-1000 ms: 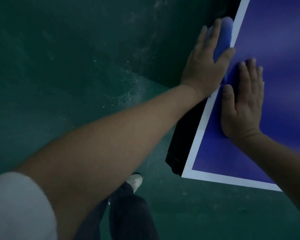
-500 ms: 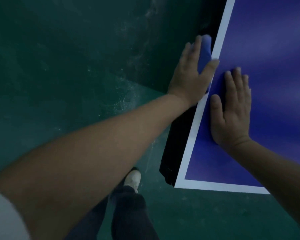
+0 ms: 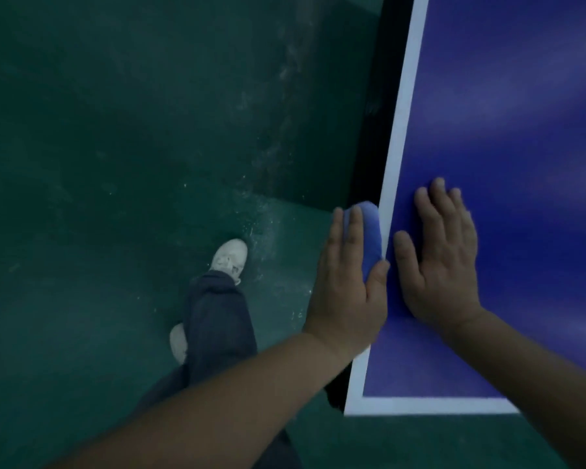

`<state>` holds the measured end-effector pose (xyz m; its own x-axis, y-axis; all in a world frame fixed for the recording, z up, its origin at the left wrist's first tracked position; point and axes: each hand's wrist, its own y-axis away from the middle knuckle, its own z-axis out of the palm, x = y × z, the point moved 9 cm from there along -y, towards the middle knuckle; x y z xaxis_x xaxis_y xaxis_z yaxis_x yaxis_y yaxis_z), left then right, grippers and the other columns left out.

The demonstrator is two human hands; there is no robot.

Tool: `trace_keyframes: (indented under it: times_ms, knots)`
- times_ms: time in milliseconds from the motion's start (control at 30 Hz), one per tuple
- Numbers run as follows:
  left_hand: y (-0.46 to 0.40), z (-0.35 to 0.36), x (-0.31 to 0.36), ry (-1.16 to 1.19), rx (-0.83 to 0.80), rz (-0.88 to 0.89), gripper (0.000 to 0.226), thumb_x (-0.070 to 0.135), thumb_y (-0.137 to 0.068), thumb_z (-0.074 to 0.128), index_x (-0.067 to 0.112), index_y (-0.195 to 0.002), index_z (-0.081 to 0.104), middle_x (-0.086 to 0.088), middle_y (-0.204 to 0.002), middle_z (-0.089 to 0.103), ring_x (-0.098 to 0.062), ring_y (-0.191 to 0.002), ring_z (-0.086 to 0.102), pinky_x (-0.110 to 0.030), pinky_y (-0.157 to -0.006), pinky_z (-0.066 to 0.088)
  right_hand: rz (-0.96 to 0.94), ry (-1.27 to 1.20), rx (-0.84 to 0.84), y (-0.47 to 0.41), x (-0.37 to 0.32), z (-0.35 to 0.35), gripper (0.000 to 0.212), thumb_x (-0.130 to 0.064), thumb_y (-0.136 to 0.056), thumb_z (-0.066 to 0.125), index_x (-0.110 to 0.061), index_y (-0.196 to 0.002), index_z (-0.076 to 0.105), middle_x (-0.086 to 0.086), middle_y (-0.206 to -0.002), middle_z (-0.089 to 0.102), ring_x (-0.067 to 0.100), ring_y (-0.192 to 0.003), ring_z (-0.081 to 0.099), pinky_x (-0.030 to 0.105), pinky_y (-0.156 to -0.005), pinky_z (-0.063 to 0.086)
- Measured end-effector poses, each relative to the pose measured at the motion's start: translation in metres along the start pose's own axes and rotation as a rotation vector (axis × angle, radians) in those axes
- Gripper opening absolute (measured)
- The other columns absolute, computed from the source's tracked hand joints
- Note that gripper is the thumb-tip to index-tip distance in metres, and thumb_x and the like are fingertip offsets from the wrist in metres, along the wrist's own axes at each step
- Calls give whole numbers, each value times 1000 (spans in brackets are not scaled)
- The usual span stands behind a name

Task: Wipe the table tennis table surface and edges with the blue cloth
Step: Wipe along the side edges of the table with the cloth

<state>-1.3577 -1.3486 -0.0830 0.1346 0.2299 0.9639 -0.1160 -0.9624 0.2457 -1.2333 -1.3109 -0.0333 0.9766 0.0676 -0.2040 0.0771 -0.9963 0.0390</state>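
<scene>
The table tennis table (image 3: 521,113) fills the right side, dark blue with a white border line (image 3: 405,123). Its near left corner is at the bottom. My left hand (image 3: 345,292) clamps the folded blue cloth (image 3: 369,231) against the table's left side edge, fingers along the side and thumb over the top rim. My right hand (image 3: 440,265) lies flat on the blue surface just beside it, fingers spread and straight. Part of the cloth is hidden under my left fingers.
A dark green floor (image 3: 115,164) with pale scuff marks spreads to the left. My legs in dark trousers and a white shoe (image 3: 229,257) stand close to the table's left side. The black underside of the table (image 3: 369,147) shows along the edge.
Both hands have slid along the left edge toward the near corner, the cloth moving with my left hand. My feet have stepped and the view has shifted.
</scene>
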Motion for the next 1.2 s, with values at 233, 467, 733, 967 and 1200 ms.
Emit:
trace_keyframes:
  times_ms: [233, 467, 733, 967, 1200]
  knots:
    - [-191, -14, 42, 12, 21, 3, 71, 29, -102, 44, 12, -161, 9, -5, -170, 6, -16, -156, 0, -28, -124, 2, -33, -79, 14, -129, 5, -24, 45, -32, -103, 45, -8, -141, 47, 12, -158, 32, 26, -146, 27, 37, -119, 22]
    - [-94, -11, 24, 33, -49, 42, 71, 35, -104, 42, 23, -160, -1, 10, -169, -4, -2, -154, -7, -13, -120, 0, 68, 32, -98, -247, 23, -4, 58, -44, -106, 21, -27, -161, 11, -4, -169, 0, 22, -155, -8, 43, -124, -6]
    - [-259, -22, 45, 70, 9, 16, 75, 40, -97, 42, 13, -160, 12, -2, -169, 8, -12, -156, 2, -26, -125, 1, 51, 12, -53, -244, 24, -6, 60, -44, -104, 21, -25, -160, 17, -3, -169, 7, 22, -156, -2, 46, -125, -3]
    - [-201, -19, 34, 118, -19, 72, 69, 39, -103, 39, 18, -162, 10, 7, -170, 4, -10, -156, -2, -39, -127, 5, 51, -8, -39, -243, 24, -6, 60, -46, -103, 23, -25, -160, 20, -3, -169, 9, 21, -156, -1, 48, -125, -1]
    - [-167, -14, 33, 149, -33, -13, 73, 46, -101, 43, 28, -162, 5, 12, -169, -1, -4, -154, -4, -13, -120, 2, 47, 2, -39, -241, 26, -4, 59, -44, -105, 24, -23, -160, 19, -2, -169, 8, 22, -156, -2, 47, -125, -2]
